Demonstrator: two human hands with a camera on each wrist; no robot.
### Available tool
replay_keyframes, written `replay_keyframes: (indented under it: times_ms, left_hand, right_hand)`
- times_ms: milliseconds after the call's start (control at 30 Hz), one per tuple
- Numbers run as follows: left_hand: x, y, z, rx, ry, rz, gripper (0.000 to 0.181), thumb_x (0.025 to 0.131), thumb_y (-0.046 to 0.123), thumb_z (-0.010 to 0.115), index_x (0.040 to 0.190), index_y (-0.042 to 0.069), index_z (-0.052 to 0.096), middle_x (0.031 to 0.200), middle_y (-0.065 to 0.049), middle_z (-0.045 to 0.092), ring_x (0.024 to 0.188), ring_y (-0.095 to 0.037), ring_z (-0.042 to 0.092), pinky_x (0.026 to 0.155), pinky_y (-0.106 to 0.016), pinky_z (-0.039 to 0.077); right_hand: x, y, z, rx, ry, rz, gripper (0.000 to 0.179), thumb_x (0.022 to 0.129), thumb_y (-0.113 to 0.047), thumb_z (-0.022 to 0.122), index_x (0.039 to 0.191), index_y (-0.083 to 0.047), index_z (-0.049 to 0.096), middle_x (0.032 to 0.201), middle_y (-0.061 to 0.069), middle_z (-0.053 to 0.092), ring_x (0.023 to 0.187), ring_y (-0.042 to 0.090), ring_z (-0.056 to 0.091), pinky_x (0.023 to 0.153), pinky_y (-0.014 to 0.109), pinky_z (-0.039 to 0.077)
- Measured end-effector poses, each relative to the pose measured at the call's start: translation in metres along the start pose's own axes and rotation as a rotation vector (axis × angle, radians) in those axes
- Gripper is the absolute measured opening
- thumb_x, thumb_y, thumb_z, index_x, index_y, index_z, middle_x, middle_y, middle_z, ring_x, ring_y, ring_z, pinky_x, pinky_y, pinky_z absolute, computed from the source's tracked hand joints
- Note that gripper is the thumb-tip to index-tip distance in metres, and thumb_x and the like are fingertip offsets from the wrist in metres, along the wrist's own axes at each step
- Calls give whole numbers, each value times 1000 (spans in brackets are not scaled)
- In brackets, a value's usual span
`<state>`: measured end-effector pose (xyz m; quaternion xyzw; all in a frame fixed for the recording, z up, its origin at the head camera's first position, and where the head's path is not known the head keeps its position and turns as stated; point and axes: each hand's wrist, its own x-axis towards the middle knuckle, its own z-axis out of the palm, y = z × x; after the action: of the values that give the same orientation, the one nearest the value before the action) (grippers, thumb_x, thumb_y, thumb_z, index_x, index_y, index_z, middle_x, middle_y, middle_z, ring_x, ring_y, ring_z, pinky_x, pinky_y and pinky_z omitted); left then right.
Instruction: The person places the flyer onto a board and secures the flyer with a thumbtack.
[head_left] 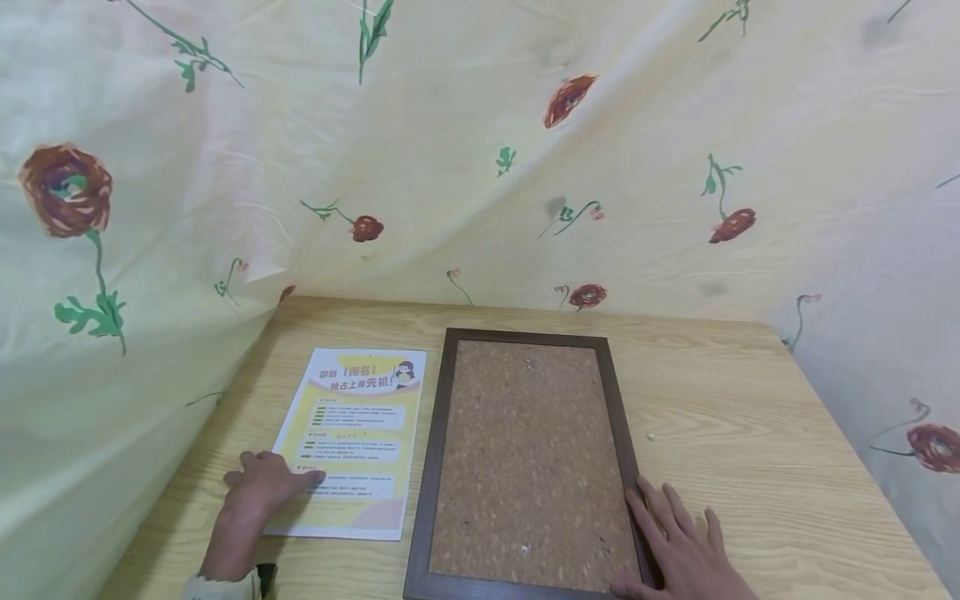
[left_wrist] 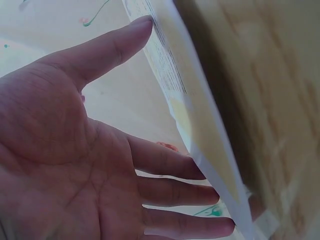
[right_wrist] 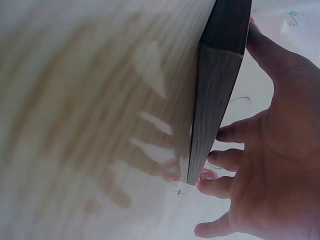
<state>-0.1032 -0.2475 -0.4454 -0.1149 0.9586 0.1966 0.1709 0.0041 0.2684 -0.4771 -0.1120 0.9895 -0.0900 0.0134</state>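
A sheet or thin stack of paper with a yellow-and-white printed flyer (head_left: 360,417) lies flat on the left of the table. My left hand (head_left: 261,487) is at its lower left edge, the thumb resting on the print. Seen from the left wrist, the other fingers (left_wrist: 172,192) reach straight toward the paper's edge. Right of the flyer lies a corkboard (head_left: 532,458) in a dark wooden frame. My right hand (head_left: 686,542) touches the frame's right side near the bottom corner, fingers spread; the right wrist view shows them along the frame's side (right_wrist: 215,100).
A light wood-grain table (head_left: 750,433) carries everything. One tiny pale object (head_left: 650,437), possibly a pin, lies right of the frame. Floral cloth (head_left: 465,167) hangs behind and on both sides. Small shiny marks (head_left: 527,547) dot the cork.
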Motion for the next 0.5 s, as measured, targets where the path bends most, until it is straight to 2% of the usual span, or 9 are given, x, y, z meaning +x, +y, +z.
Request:
replay_keyframes:
  times_ms: [133, 333, 500]
  left_hand:
    - [1, 0, 0, -31, 1, -13, 82, 79, 49, 74, 100, -25, 44, 93, -36, 37, 83, -51, 42, 66, -51, 46]
    - [3, -3, 2, -67, -3, -21, 87, 79, 46, 75, 110, -26, 38, 97, -40, 35, 87, -57, 42, 66, -54, 47]
    - [4, -3, 2, -68, -13, -32, 85, 81, 42, 75, 113, -26, 35, 100, -43, 35, 92, -62, 42, 68, -56, 48]
  right_hand:
    - [-4, -3, 2, -23, 10, -1, 105, 72, -78, 63, 145, -4, 44, 151, 15, 36, 133, 49, 36, 91, 79, 22]
    - [-9, -3, 5, -91, 21, -34, 115, 66, -89, 56, 140, -2, 47, 149, 17, 38, 128, 47, 44, 85, 82, 29]
    - [-10, -1, 6, -33, -37, -22, 121, 62, -91, 56, 143, -2, 43, 151, 17, 32, 128, 49, 43, 78, 79, 37]
